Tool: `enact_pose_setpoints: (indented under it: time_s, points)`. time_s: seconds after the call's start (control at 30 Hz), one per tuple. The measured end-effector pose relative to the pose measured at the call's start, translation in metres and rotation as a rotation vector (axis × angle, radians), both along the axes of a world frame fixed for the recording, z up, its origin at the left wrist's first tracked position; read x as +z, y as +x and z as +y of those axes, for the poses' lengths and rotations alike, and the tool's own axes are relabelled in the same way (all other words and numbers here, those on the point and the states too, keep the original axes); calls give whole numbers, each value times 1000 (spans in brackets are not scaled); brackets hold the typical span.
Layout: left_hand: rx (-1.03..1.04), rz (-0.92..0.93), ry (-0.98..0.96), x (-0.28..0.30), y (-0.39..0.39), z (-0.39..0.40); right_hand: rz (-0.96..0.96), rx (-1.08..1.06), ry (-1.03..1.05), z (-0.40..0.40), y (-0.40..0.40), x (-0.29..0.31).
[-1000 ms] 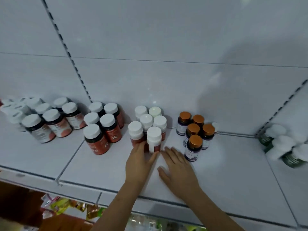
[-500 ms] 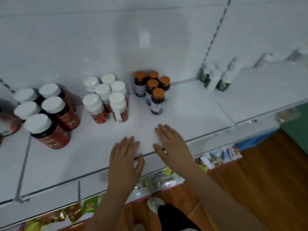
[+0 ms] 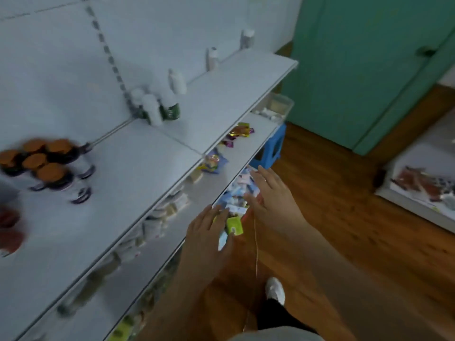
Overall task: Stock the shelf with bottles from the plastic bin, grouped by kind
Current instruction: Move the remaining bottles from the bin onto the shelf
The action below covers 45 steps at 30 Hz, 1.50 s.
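Observation:
The white shelf (image 3: 138, 168) runs from lower left to upper right. A blurred cluster of dark bottles with orange caps (image 3: 46, 166) stands at its left. Green-labelled bottles with white caps (image 3: 157, 108) stand further back by the upright. A few lone white bottles (image 3: 212, 57) stand along the back wall beyond them. My left hand (image 3: 206, 242) and my right hand (image 3: 273, 198) hover off the shelf's front edge, fingers straight, holding nothing. A clear plastic bin (image 3: 278, 104) sits on a blue stool (image 3: 273, 146) past the shelf's end.
Lower shelves (image 3: 214, 183) hold small colourful packets and boxes. A wooden floor (image 3: 344, 217) lies to the right, with a teal door (image 3: 369, 70) behind. A low white table with packets (image 3: 423, 188) stands at the right edge. My white shoe (image 3: 275, 291) shows below.
The view has swung right and down, away from the red-labelled bottles. Both hands have come off the shelf and now hang in front of its edge.

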<state>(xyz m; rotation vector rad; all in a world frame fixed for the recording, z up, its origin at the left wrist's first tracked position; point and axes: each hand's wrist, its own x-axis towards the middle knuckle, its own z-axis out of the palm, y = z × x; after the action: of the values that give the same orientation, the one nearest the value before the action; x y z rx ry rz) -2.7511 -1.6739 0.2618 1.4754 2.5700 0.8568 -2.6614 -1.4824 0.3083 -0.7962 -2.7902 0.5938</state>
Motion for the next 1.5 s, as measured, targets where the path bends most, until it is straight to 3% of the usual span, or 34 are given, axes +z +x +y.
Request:
enact_pose_setpoints:
  time_s: [0.4, 0.7, 1.1, 1.5]
  points:
    - [-265, 0, -159, -4, 72, 269, -81, -109, 100, 256, 114, 11]
    - [-283, -59, -174, 5, 90, 402, -102, -160, 89, 391, 143, 11]
    - [-367, -76, -212, -34, -5, 631, -150, -237, 79, 601, 62, -7]
    - [-251, -182, -262, -33, -131, 831, -175, -200, 64, 807, -85, 20]
